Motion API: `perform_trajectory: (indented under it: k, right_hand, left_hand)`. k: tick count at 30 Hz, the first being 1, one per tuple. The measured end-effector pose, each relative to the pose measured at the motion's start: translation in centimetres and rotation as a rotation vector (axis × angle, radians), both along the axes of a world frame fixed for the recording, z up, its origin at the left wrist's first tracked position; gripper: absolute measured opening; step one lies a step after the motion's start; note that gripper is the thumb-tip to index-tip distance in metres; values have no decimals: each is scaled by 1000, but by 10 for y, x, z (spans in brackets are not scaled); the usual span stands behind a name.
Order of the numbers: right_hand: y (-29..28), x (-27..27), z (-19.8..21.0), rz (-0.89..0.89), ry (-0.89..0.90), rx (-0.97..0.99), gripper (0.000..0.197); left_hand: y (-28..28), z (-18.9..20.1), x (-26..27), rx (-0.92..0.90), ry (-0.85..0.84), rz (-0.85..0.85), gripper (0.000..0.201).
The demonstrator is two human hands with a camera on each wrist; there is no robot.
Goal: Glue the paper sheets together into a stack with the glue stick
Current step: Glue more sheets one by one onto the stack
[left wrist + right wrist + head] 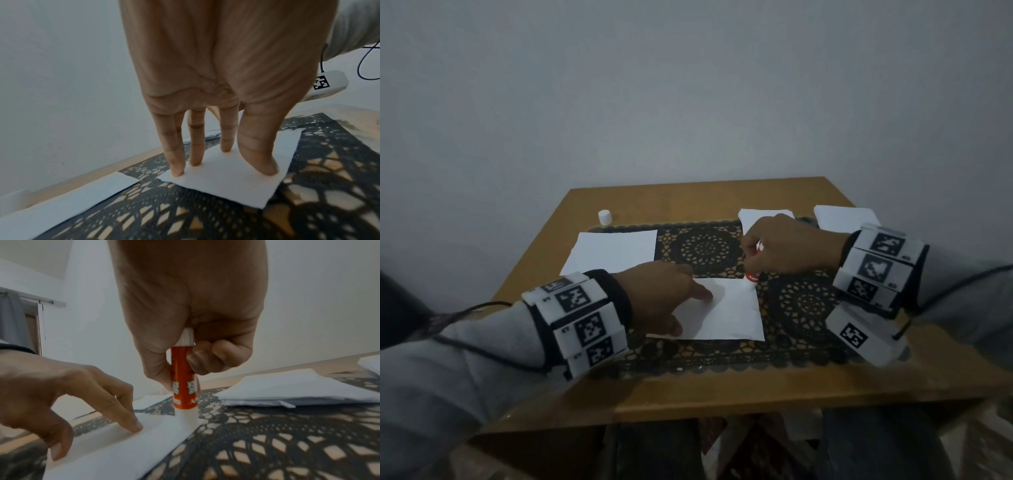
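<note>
A white paper sheet lies in the middle of the black lace mat. My left hand presses it flat with straight fingers. My right hand grips an orange glue stick upright, its white tip touching the sheet's far right corner. Another sheet lies at the left. Two paper piles sit at the back right.
The glue stick's white cap stands at the back left of the wooden table. A wall rises right behind the table. A loose wrist-camera module hangs near the mat's right end.
</note>
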State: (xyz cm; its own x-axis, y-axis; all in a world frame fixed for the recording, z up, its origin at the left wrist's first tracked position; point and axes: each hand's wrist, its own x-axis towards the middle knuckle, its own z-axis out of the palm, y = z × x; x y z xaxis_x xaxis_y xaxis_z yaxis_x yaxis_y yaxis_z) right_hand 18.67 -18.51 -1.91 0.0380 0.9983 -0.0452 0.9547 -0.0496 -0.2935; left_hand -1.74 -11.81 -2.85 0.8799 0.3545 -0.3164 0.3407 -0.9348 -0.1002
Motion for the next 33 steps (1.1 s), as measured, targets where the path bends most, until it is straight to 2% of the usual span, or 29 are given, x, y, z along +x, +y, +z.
perform_trajectory:
  k: [2,7,11,19,27,33]
  right_hand:
    - [-2,3,5,-27,-19,15,24]
    - [-5,8,17,-74,80,102,23]
    - [-7,0,9,-36,21,83,17]
    - [-10,-12,-2,-39,6,82,20]
    - [-26,-20,-5,39,111,-1,19]
    - [-37,-27,-7,32,149,-46,15]
  left_hand:
    - [1,0,2,1,4,-5,71]
    - [4,0,5,-15,7,-2,80]
    - [3,0,12,25,45,-18,81]
    - [4,-5,11,62,36,-22,81]
    - [5,-5,11,52,32,-22,81]
    - [4,-7,10,26,37,0,79]
